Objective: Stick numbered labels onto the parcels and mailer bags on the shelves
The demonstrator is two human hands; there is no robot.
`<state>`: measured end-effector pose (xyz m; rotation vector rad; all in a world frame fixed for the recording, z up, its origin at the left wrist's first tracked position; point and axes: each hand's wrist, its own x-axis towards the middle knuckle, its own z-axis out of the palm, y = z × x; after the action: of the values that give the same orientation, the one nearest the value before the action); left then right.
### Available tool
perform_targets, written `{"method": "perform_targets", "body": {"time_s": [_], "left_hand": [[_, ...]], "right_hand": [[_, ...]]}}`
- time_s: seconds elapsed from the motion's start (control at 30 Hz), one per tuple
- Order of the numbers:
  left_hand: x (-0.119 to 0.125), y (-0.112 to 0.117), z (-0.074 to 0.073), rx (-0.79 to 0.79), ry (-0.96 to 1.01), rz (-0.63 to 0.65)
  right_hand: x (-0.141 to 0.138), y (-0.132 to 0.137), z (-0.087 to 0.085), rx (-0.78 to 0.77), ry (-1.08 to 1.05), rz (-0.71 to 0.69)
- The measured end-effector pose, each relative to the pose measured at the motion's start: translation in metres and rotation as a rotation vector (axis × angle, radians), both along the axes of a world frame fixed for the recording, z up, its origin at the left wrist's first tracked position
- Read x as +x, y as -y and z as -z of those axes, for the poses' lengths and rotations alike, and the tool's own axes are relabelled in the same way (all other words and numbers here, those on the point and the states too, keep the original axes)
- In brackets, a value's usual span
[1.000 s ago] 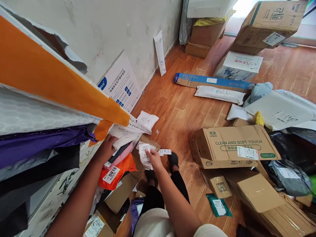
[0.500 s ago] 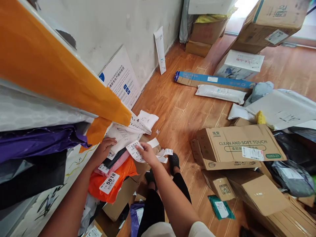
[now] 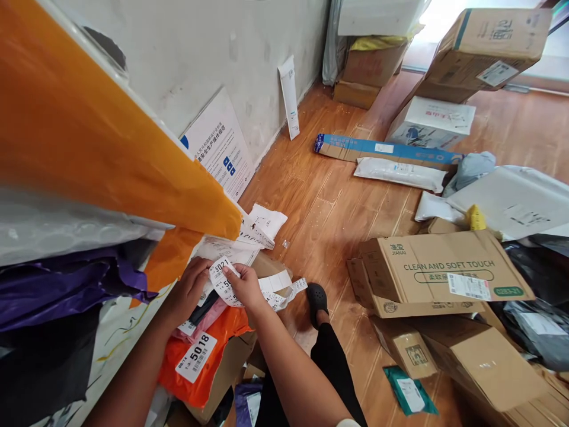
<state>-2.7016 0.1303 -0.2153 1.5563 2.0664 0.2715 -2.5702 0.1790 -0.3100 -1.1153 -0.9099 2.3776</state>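
Observation:
My right hand (image 3: 246, 287) is closed on a strip of printed number labels (image 3: 222, 274), whose top label reads 5021. The strip trails away to the right in loose curls. My left hand (image 3: 195, 283) meets the strip's left end, its fingertips pressed to the edge. Beneath the hands lies a stack of packed parcels: a white bag (image 3: 211, 244), a dark one, a pink one (image 3: 212, 317), and an orange bag (image 3: 186, 362) with a label 5018 (image 3: 196, 356) stuck on it.
Orange-edged shelving (image 3: 133, 154) stands close on my left with a purple bag (image 3: 80, 284) on it. A notice board (image 3: 220, 145) leans on the wall. Cartons (image 3: 448, 270), a long blue box (image 3: 386, 148) and a green packet (image 3: 409, 388) lie on the floor at right.
My right hand has brought the label strip left, and my left hand has come from the white bag to the strip's edge. The view has shifted slightly.

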Motion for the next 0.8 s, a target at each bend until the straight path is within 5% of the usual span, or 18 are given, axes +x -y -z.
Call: {"method": "perform_targets", "body": {"time_s": [0.47,0.8], "left_hand": [[0.016,-0.013,-0.004,0.035,-0.099,-0.128],[0.021,-0.008,0.001,0.069,-0.173,-0.168]], "right_hand": [[0.002,-0.001,-0.008,-0.007,0.005,0.007],[0.003,0.004,0.001,0.025,0.012,-0.038]]}}
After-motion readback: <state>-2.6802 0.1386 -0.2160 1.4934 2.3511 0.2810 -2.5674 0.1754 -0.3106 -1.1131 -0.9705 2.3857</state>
